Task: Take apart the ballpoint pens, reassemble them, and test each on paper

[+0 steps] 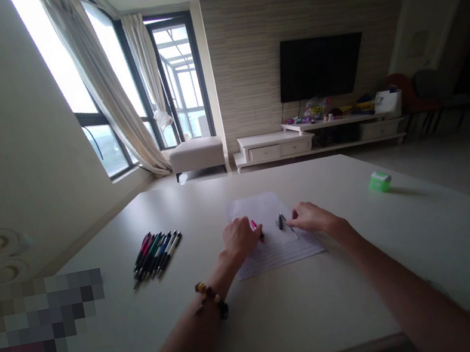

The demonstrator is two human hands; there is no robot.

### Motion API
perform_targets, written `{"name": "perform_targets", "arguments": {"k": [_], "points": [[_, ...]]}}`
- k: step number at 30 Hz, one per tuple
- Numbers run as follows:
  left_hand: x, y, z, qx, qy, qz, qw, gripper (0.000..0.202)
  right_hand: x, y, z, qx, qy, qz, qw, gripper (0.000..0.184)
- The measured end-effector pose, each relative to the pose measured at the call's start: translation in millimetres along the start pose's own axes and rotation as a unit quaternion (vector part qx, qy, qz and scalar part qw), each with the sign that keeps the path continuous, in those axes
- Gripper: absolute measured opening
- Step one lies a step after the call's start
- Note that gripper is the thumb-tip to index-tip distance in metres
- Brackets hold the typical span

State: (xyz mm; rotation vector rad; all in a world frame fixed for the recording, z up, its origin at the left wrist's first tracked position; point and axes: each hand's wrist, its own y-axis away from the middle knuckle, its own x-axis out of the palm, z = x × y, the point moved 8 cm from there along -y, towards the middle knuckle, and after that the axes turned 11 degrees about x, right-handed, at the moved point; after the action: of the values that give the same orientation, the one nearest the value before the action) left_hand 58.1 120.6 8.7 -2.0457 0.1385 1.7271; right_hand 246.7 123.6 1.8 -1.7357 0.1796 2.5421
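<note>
Left grip (240,238), 1 pink pen (253,225); right (310,217), 1 black (280,221).

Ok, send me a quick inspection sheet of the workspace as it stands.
surface: white table, dry-looking, no damage seen
job's things: pink pen and dark pen on a printed sheet; row of pens to its left
clutter: green block at the table's far right
hands: left hand at the pink pen, beaded bracelet on its wrist; right hand at the dark pen
cables: nothing seen on the table
surroundings: wall-mounted TV, white TV cabinet, ottoman by the window
</note>
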Motion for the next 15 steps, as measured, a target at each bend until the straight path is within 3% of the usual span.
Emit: {"name": "perform_targets", "arguments": {"k": [3, 9, 15], "points": [[4.9, 1.5, 8.9, -0.013, 0.011, 0.030, 0.999, 0.031, 5.4, 2.7, -4.1, 0.012, 0.011, 0.026, 1.000, 0.024], [5.3, 11.0, 9.3, -0.020, 0.017, 0.060, 0.998, 0.039, 8.6, 4.8, 3.9, 0.065, 0.050, -0.002, 0.997, 0.039], [2.8, 17.1, 4.7, -0.014, 0.022, 0.064, 0.998, 0.032, 8.2, 2.7, 4.8, 0.077, 0.027, -0.002, 0.997, 0.027]]}}
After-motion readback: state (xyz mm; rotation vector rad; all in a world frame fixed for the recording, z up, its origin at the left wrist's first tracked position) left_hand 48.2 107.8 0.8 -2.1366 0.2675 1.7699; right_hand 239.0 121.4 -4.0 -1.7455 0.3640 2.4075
